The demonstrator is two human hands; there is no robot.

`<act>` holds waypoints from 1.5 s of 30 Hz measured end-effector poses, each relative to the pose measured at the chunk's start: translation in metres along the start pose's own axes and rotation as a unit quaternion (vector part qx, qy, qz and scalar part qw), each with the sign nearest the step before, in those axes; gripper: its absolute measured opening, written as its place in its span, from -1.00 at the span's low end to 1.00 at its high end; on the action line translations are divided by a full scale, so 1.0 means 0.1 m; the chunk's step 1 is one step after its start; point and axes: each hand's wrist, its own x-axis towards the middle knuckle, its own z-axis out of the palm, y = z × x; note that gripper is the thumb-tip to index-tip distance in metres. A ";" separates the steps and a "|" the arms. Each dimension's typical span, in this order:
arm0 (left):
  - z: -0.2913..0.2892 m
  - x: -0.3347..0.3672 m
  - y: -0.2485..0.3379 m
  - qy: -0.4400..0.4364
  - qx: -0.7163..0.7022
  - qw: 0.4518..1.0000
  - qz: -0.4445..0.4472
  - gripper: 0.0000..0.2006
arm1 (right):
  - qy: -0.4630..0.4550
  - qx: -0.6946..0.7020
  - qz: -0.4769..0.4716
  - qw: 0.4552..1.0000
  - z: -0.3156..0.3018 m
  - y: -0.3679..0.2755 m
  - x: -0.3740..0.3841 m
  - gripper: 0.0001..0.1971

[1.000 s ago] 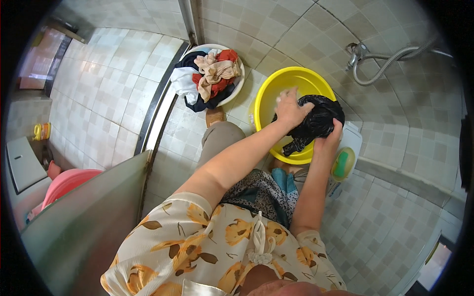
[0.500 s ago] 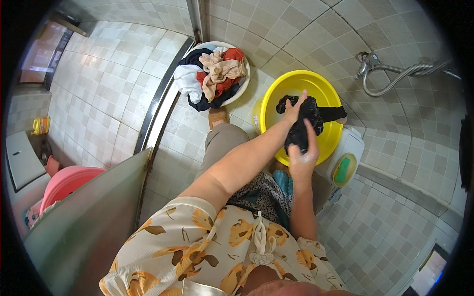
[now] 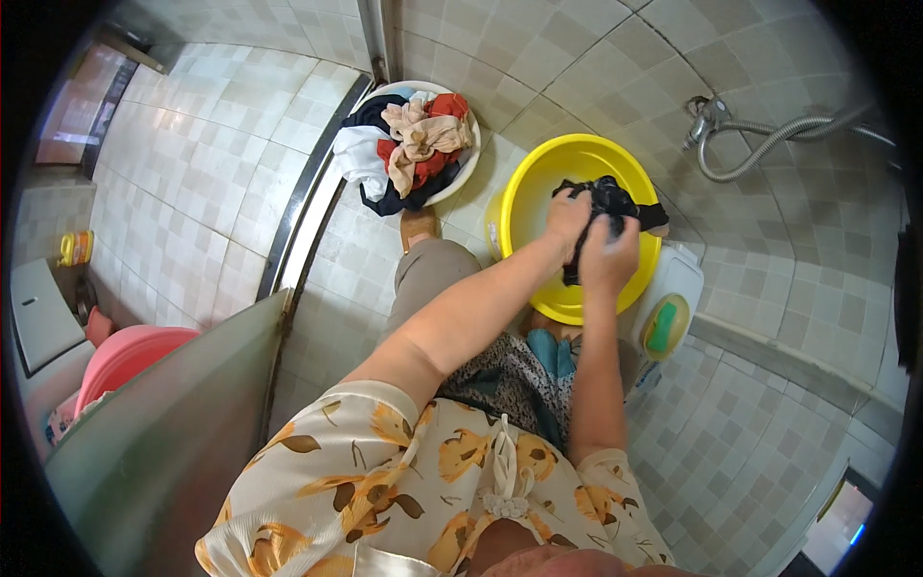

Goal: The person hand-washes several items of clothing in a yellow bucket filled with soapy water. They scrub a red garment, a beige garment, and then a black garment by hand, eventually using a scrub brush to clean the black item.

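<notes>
A black wet garment (image 3: 608,195) is bunched between my two hands over the yellow basin (image 3: 516,183). At its left side, my left hand (image 3: 567,215) has its fingers curled into the cloth. My right hand (image 3: 610,256), a little smeared by motion, is closed round its near right part. One dark end of cloth (image 3: 654,217) lies over the basin's right rim; whether it belongs to the same garment I cannot tell. Part of the black fabric hangs down inside the basin. Whitish water shows below it.
A white tub (image 3: 470,165) heaped with mixed clothes stands to the left of the basin. Green soap (image 3: 662,327) sits in an oval dish (image 3: 679,337) at the right. A shower hose (image 3: 760,159) hangs on the tiled wall. A frosted panel (image 3: 173,433) and pink basin (image 3: 125,361) are at far left.
My fingers, spread and stretched half a second ago, have closed on the black garment. Both hands have come closer together, and the cloth is now gathered into a tighter bunch.
</notes>
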 end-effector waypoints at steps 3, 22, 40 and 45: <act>-0.40 0.30 -0.41 -0.197 -0.357 0.905 0.119 -0.75 | -0.046 0.047 -0.139 0.988 -0.04 -0.60 -0.36 -0.74; -0.18 0.11 -0.15 -0.110 -0.354 0.925 -0.080 -0.71 | -0.012 0.065 -0.035 0.997 0.09 -0.41 -0.10 -0.80; -0.14 -0.17 0.29 -0.044 -0.132 0.989 0.046 -0.59 | -0.109 0.225 0.184 0.951 -0.19 0.44 -0.15 -0.56; -0.07 -0.21 0.37 -0.034 -0.104 0.994 0.031 -0.57 | -0.016 0.507 0.338 0.793 -0.27 0.80 0.34 -0.65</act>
